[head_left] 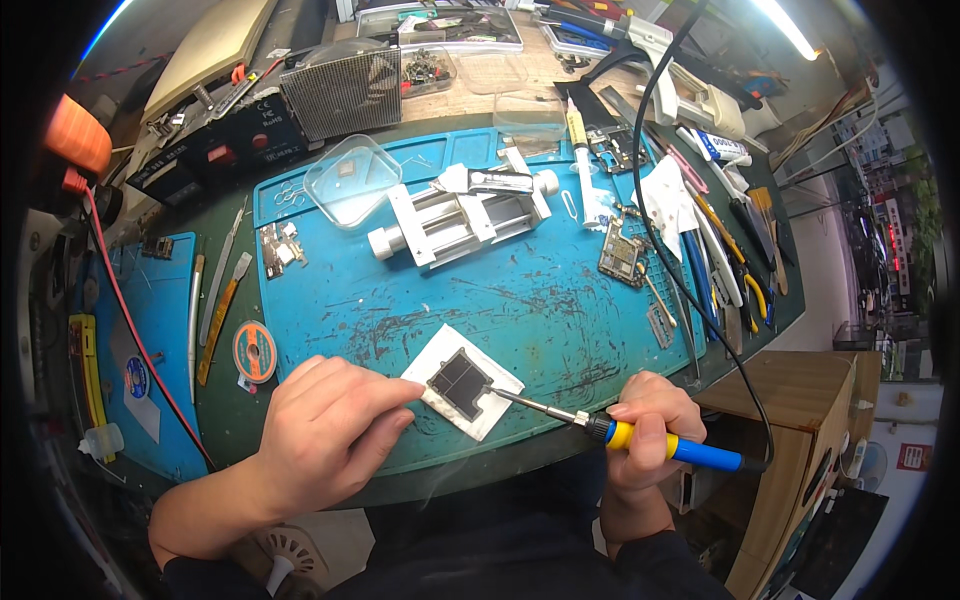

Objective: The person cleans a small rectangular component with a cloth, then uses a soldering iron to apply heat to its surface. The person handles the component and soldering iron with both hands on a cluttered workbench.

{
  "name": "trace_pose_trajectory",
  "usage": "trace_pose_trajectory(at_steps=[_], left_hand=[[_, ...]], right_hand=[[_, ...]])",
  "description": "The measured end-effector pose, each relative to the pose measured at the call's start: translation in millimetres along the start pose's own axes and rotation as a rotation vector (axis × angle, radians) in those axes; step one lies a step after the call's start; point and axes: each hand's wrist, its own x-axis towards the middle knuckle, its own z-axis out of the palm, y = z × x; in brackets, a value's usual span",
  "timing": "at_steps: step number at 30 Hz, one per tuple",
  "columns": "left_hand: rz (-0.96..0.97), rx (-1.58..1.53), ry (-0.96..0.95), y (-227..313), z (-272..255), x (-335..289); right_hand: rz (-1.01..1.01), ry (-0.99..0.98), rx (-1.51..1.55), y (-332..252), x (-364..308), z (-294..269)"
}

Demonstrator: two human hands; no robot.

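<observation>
A dark, flat, notched circuit board (pixel 460 383) lies on a folded white tissue (pixel 452 422) near the mat's front edge. My right hand (pixel 652 425) is closed around the blue-and-yellow handle of a soldering iron (pixel 550 408), whose tip touches or nearly touches the board's right edge. At the tissue's left corner, my left hand (pixel 335 425) has its index finger stretched out and its fingertip at the corner. Its thumb is apart below, the other fingers are curled, and nothing shows between them.
Behind the tissue stands a metal clamp fixture (pixel 465 215) on the blue mat (pixel 350 330). A solder wick spool (pixel 254 351) sits left. Rightward lie a phone circuit board (pixel 622 255), a syringe (pixel 578 150) and pliers (pixel 745 280). The iron's black cable (pixel 690 290) arcs over the right side.
</observation>
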Motion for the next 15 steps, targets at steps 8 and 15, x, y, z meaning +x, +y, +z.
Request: trace_pose_trajectory(at_steps=[8,15], left_hand=[[-0.008,0.001,-0.006,0.4,-0.4,-0.1],[-0.008,0.004,0.001,0.2,0.3,-0.5]], right_hand=[[0.004,-0.003,-0.005,-0.4,-0.2,-0.5],[0.010,0.008,-0.008,0.9,-1.7,-1.3]])
